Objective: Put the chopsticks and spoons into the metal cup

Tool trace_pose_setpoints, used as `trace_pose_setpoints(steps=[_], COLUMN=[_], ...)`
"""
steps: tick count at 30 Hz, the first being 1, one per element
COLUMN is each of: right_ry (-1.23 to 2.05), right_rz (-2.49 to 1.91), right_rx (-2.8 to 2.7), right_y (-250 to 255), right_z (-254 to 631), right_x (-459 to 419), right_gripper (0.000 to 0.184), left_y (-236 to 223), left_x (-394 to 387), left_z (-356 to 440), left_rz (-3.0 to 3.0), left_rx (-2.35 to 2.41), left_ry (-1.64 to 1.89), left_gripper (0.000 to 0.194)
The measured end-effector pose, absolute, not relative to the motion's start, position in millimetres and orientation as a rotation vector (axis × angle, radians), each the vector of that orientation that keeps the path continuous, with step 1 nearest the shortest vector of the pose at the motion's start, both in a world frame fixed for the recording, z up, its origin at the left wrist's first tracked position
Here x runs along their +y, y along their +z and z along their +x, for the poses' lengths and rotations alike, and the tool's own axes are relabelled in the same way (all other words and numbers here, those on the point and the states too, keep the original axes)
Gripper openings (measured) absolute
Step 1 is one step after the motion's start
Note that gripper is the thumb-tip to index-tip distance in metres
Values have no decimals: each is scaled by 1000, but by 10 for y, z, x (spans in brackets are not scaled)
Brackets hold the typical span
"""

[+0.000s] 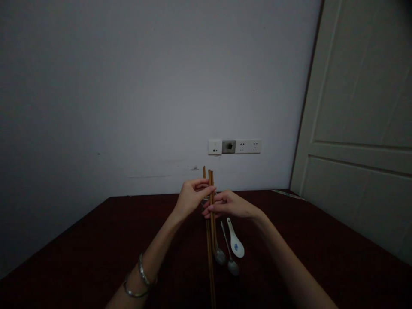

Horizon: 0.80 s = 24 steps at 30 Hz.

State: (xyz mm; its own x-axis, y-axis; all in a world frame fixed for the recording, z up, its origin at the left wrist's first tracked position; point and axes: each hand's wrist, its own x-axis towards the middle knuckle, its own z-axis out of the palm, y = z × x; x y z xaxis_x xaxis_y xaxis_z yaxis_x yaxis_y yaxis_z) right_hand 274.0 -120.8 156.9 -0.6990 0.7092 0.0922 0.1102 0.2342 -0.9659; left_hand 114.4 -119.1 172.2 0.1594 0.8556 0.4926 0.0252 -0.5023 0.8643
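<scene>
Up go the chopsticks [213, 227], slanting over the dark red table [154, 240], their upper ends standing near the wall [154, 107]! The left hand [192, 196] has them near the top, thumb and fingers closed around the wood. Just below, the right hand [231, 204] grips too, thumb in front, fingers curled behind. The exact count of sticks is hard to tell in this dim light. To the right of them, 2 metal spoons [233, 267] lie bowl-end nearest the viewer, and just beside, the white spoon [236, 245] shows its blue mark. And look, 2 bangles [143, 274] circle the left wrist!
</scene>
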Motion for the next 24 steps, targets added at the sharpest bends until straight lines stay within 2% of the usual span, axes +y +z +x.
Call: trace_pose_setpoints(steps=[5,8,11,17,24], right_ry=[1550,1476,1239,660,352], right_rz=[-745,-778,-798,-849,-789], right_rx=[-1966,-2003,-2050,-1714,-1754], right_y=[1510,1524,1607,1840,1838], right_z=[2739,2784,2890,2969,2782], right_x=[-1158,-1150,-1164,-1322,-1441], right_gripper=[32,34,34,36,32], left_y=[1688,1708,1722,1713,1676], left_x=[-1179,-1197,-1207,-1226,-1259], left_z=[1145,1133,1117,1120,1147], left_rz=[1675,1692,1699,1693,1672], left_rx=[865,882,891,846,776], left_ry=[1376,1343,1356,1271,1206], left_gripper=[22,22,22,20,20])
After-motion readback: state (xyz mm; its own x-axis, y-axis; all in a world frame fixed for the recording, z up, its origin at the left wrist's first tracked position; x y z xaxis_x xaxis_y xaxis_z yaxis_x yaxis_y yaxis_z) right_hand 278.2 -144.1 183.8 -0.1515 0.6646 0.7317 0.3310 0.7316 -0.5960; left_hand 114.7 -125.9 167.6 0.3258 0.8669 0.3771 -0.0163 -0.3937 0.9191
